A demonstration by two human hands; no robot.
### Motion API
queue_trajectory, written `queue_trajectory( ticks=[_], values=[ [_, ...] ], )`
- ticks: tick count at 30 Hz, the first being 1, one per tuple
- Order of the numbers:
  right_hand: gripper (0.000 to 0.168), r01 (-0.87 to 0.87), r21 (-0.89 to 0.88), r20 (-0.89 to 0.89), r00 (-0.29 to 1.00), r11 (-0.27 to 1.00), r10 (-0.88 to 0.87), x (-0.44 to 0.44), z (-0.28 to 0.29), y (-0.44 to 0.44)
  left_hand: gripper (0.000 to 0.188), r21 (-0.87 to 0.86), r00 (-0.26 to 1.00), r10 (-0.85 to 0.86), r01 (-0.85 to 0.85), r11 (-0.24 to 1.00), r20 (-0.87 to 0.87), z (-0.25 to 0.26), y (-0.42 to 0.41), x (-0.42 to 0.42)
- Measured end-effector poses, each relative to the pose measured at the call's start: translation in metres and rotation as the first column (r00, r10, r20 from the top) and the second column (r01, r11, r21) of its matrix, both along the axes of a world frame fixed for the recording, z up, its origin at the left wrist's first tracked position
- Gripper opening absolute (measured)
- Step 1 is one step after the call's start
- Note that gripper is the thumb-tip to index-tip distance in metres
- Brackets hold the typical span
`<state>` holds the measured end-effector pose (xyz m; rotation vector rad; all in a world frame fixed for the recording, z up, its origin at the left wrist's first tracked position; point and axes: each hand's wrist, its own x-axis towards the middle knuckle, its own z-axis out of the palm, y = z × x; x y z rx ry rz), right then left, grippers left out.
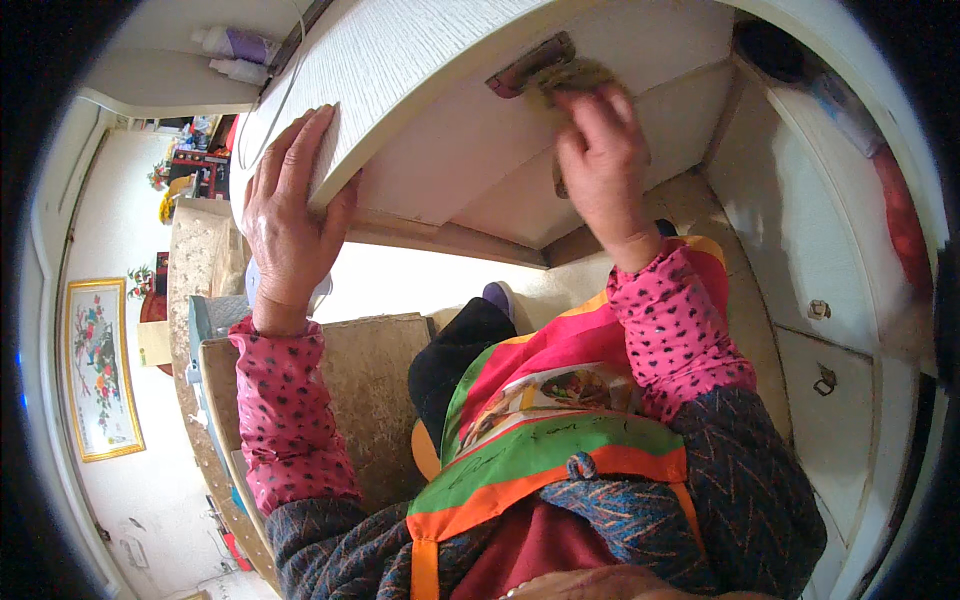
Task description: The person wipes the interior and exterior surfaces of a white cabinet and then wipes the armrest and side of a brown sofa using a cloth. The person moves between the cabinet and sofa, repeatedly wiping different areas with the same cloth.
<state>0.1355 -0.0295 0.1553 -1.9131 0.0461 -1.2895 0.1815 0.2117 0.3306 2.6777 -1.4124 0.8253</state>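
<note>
My left hand [289, 195] grips the edge of a white textured panel [352, 67], fingers flat on its face and thumb behind the edge. My right hand [604, 157] holds a yellowish-brown cloth or scrubbing pad [574, 79], blurred, against the pale inner side of the panel [450, 142]. Right beside the pad lies a dark recessed metal handle or fitting [531, 65]. The fingertips of my right hand are partly hidden by the pad. Pink patterned sleeve covers reach both wrists, and a colourful apron [555, 375] hangs in front of me.
A white cable [296, 67] loops over the panel near my left hand. Plastic bottles [240, 49] lie at the upper left. White cabinet doors [795, 225] with small metal pulls stand on the right. A worn brown board [375, 375] is beside my left arm, and a framed picture [103, 367] hangs at far left.
</note>
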Motion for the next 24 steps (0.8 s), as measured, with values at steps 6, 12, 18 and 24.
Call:
queue_trajectory(
  ticks=[6,12,18,24],
  values=[
    [0.014,-0.421,-0.129,-0.200,0.898,0.898,0.392,-0.009,-0.018,0.070,0.055,0.007,1.000,0.028,-0.028,1.000,-0.007,-0.001,0.002,0.004],
    [0.025,-0.384,0.319,-0.216,0.861,0.866,0.461,0.004,-0.033,0.033,0.057,0.002,1.000,0.024,-0.024,1.000,-0.012,-0.002,0.003,0.008],
    [0.023,-0.161,0.584,0.142,0.985,0.796,0.095,-0.007,0.003,-0.046,0.058,-0.001,0.999,0.048,-0.048,0.999,-0.006,-0.003,0.004,0.002],
    [0.028,0.042,0.235,0.180,0.980,0.971,-0.086,0.012,0.006,-0.040,0.057,0.003,1.000,0.026,-0.026,1.000,-0.009,0.000,-0.003,-0.001]
  ],
)
